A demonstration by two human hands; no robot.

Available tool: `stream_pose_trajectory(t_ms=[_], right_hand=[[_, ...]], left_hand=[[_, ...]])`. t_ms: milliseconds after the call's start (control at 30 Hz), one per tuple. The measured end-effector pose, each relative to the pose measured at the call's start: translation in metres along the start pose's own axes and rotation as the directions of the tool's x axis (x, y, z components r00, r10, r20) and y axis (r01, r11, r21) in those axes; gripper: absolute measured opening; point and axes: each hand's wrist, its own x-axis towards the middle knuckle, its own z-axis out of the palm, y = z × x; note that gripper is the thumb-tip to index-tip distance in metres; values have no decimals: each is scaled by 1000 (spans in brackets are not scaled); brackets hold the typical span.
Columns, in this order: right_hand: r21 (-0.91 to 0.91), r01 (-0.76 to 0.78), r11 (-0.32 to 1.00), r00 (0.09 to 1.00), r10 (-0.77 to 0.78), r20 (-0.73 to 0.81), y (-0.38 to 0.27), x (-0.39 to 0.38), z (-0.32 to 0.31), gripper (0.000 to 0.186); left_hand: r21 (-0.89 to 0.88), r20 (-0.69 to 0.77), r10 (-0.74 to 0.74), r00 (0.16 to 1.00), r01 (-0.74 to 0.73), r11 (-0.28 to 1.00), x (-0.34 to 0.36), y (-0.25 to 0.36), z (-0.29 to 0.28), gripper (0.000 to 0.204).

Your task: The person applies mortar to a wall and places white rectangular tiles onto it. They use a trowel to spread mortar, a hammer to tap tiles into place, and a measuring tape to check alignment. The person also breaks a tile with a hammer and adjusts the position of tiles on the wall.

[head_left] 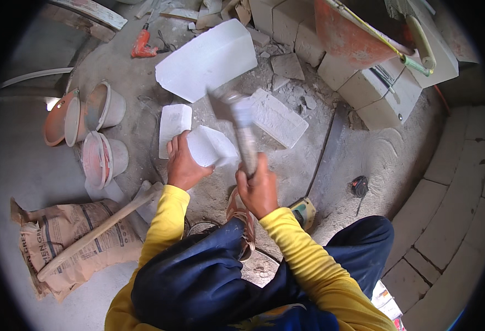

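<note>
My right hand (258, 187) is closed around the handle of a hatchet (244, 132), whose head is raised and smeared by motion. My left hand (185, 165) grips the left side of a small white block piece (212, 144), fingers over its edge. That piece has an angled, broken-looking face. Another small white block (175, 122) touches or nearly touches it on the left. Beyond lies a large white block (208, 59) with a slanted end. To the right of the hatchet, a flat dusty block (280, 118) rests on the floor.
Plastic buckets (111, 157) stand at the left, above a paper sack (82, 234) crossed by a wooden handle (96, 237). An orange drill (143, 45) lies far left. A tape measure (359, 186) sits right of a long metal straightedge (329, 146). Block walls (441, 209) curve along the right.
</note>
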Motion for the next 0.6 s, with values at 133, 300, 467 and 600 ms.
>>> stream_pose_trajectory(t_ms=[133,300,467,600], right_hand=[[-204,-21,979,981,60,187,14,5,3,38],[-11,-32,999,999,32,33,-8,9,-6,35],[-251,-20,968,967,83,243,44,12,-3,37],[-65,-31,997,991,40,129,-3,-16,-25,37]], left_hand=[[52,-17,27,999,-26,998,-3,-12,-2,107],[32,45,-32,998,31,999,-3,-6,-3,110],[78,46,-16,999,12,997,-5,-7,-2,110],[33,12,20,1000,-21,999,-5,-13,2,109]])
